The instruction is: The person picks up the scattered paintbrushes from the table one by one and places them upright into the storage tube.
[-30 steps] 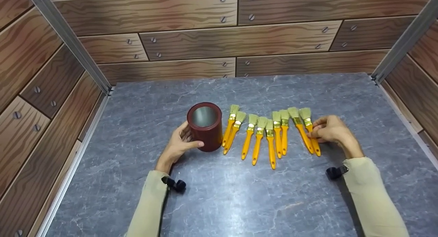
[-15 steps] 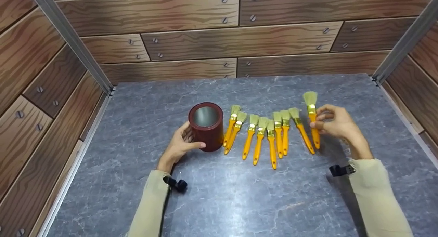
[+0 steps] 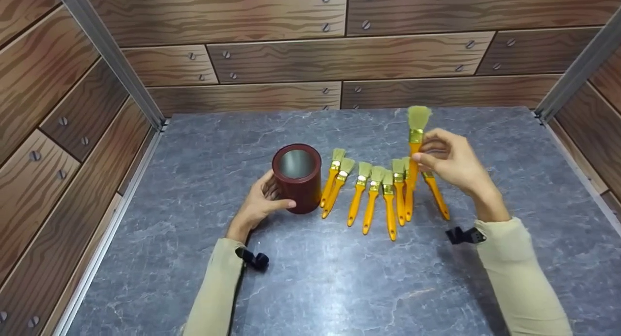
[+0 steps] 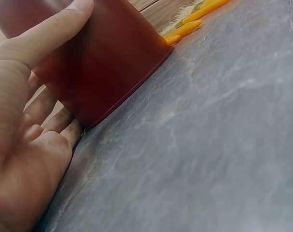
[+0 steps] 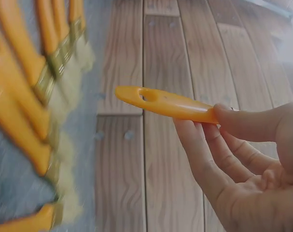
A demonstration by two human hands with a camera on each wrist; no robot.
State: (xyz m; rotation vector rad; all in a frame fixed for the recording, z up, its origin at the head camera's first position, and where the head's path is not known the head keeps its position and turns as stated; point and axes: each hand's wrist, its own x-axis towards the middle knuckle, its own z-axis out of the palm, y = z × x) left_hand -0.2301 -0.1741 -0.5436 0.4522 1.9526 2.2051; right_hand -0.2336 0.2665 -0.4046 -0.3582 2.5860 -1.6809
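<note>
My left hand (image 3: 259,202) grips a dark red cylindrical container (image 3: 303,195) from its left side, thumb in front. Its top is open and it stands upright on the table, as the left wrist view (image 4: 107,63) also shows. My right hand (image 3: 456,164) pinches a paintbrush (image 3: 418,120) by its orange handle, bristles up, lifted above the table. In the right wrist view the brush's handle end (image 5: 160,102), with its hanging hole, sticks out past the fingers. Several like paintbrushes (image 3: 371,200) lie in a row between the container and my right hand.
The grey marbled table (image 3: 315,278) bears everything. Wood-plank patterned walls (image 3: 276,59) close it in at the back and both sides, with metal posts at the corners. One loose brush (image 3: 438,198) lies at the row's right end, partly behind my right hand.
My right hand has lifted the rightmost paintbrush off the table and carried it up and to the left, over the row. My left hand stays on the container.
</note>
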